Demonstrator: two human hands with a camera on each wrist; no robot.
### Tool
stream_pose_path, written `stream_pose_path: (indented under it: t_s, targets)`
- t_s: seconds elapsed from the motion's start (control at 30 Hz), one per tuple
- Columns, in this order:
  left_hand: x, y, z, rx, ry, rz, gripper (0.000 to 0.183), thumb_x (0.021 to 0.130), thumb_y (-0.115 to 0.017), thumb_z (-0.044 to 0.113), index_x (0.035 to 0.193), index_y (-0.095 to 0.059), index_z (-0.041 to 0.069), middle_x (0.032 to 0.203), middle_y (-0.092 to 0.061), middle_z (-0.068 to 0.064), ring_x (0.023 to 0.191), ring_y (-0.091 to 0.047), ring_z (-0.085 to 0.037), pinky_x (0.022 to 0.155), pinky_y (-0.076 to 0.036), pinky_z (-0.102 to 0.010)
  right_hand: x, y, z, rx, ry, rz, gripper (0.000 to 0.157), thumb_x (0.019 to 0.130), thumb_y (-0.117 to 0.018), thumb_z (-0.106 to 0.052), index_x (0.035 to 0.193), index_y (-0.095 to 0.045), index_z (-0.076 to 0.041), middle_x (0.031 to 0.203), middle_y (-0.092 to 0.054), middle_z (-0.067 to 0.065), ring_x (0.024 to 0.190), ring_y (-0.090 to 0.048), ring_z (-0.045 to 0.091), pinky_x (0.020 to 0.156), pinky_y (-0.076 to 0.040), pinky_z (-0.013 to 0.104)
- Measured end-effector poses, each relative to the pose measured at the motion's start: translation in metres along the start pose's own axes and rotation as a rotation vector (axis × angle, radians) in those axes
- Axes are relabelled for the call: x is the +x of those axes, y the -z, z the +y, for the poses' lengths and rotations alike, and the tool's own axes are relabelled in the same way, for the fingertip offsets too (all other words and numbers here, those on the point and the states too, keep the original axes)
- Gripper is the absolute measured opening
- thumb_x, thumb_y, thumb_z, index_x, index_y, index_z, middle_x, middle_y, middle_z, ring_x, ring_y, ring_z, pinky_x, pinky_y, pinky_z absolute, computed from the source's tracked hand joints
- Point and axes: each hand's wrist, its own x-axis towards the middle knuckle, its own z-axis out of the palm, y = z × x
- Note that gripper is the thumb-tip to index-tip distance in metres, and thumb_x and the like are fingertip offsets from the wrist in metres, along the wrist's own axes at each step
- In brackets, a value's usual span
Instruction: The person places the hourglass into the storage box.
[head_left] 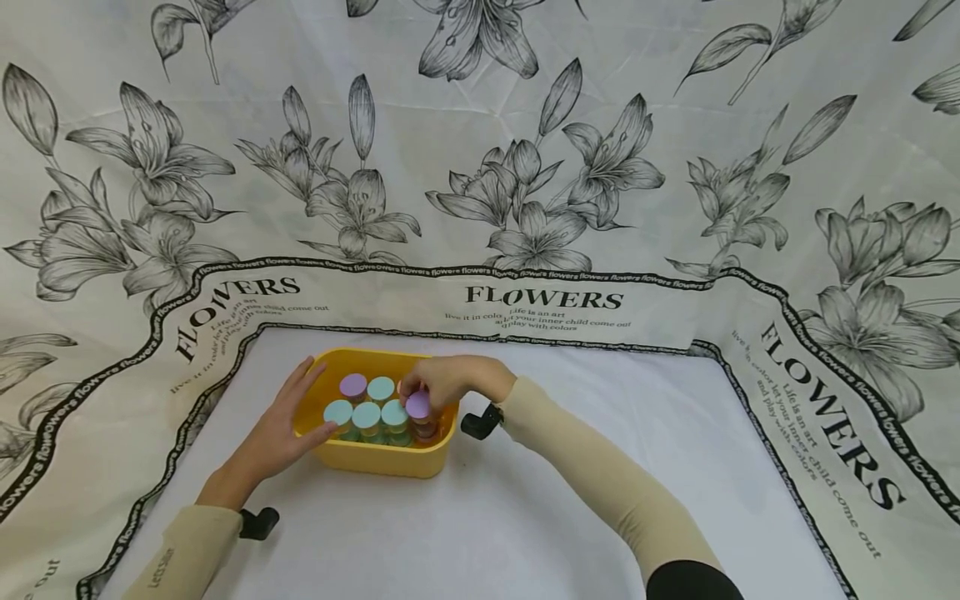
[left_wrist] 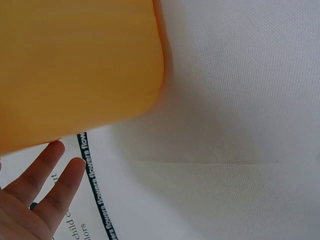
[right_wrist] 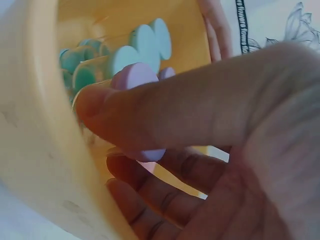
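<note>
A yellow plastic bin (head_left: 378,458) stands on the white cloth, with several small clear jars inside. Their lids are light teal (head_left: 367,415) and purple (head_left: 352,386), and a pink lid (right_wrist: 148,166) is partly hidden behind the fingers. My right hand (head_left: 446,379) reaches in at the bin's right end. Its thumb and fingers pinch a purple-lidded jar (head_left: 420,408), which stands upright or nearly so at the end of the front row. My left hand (head_left: 281,425) rests against the bin's left end, fingers straight and spread, thumb at the front rim.
White cloth (head_left: 525,483) with a black printed border covers the table. Behind it rises a backdrop (head_left: 517,225) of printed flowers and lettering. Small black devices (head_left: 482,422) are strapped to both wrists.
</note>
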Motion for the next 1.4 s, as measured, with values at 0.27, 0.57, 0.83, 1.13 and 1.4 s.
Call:
stream_pose_path:
  t_s: [0.27,0.57,0.83,1.13,1.4]
  targets:
    - [0.001,-0.001,-0.001,0.007,-0.001,0.002,0.093,0.091,-0.073,0.042,0.166,-0.021,0.024,0.173,-0.012,-0.014,0.154,-0.022,-0.048,0.112,-0.028,-0.079,0.002,0.0,-0.005,-0.067,-0.015,-0.051,0.039,0.084,-0.069,0.011,0.117,-0.072,-0.01,0.105,-0.067,-0.003,0.092,-0.056,0.011,0.077,-0.051,0.018]
    - [0.001,-0.001,-0.002,-0.001,0.005,0.002,0.092,0.091,-0.073,0.043,0.166,-0.022,0.026,0.174,-0.011,-0.012,0.155,-0.022,-0.048,0.112,-0.028,-0.079,0.008,0.0,-0.012,-0.169,-0.068,-0.061,0.035,0.085,-0.068,0.009,0.111,-0.069,-0.014,0.104,-0.064,-0.001,0.091,-0.054,0.014,0.07,-0.049,0.019]
    - [0.001,-0.002,-0.002,-0.002,0.012,0.001,0.093,0.091,-0.073,0.043,0.166,-0.022,0.026,0.174,-0.011,-0.011,0.154,-0.022,-0.048,0.113,-0.028,-0.078,0.004,-0.002,-0.013,-0.15,-0.096,-0.048,0.034,0.084,-0.072,0.009,0.107,-0.067,-0.015,0.104,-0.063,0.0,0.094,-0.055,0.015,0.07,-0.052,0.019]
    - [0.001,-0.001,0.0,-0.001,0.015,0.001,0.092,0.091,-0.073,0.043,0.166,-0.022,0.025,0.174,-0.011,-0.012,0.154,-0.022,-0.049,0.113,-0.028,-0.078,0.007,-0.001,-0.001,-0.154,-0.045,-0.045,0.035,0.085,-0.069,0.011,0.105,-0.07,-0.018,0.103,-0.064,-0.002,0.092,-0.056,0.013,0.066,-0.051,0.019]
    - [0.001,0.0,0.001,-0.002,0.019,-0.005,0.092,0.092,-0.072,0.044,0.166,-0.022,0.025,0.174,-0.011,-0.011,0.154,-0.022,-0.048,0.113,-0.027,-0.078,0.005,0.002,0.0,-0.115,-0.061,-0.039,0.036,0.084,-0.071,0.012,0.102,-0.078,-0.018,0.099,-0.068,-0.005,0.092,-0.057,0.012,0.073,-0.053,0.019]
